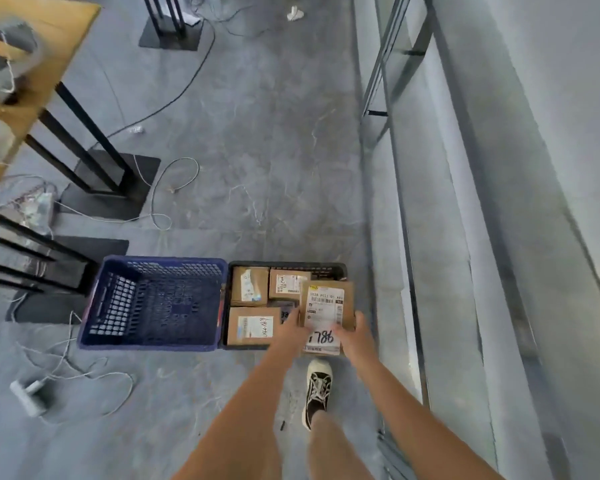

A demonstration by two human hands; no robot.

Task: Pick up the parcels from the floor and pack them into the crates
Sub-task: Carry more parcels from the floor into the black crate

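Both forearms are cut off below. One labelled parcel (327,311) is gripped by left hand (289,336) and right hand (355,337) over the black crate (340,268); fingertips are blurred.

Parcel (327,308) hides the black crate's (288,265) right wall; labels perhaps unreadable.

Head-height view, steeply down, floor (257,150).

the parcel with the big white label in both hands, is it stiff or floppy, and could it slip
The parcel is probably stiff: its cardboard edges look straight, with no sag, between the left hand and right hand. It seems fairly light, since the hands hold only its near edge above the black crate. Plain cardboard should grip well, though the label may be slicker.
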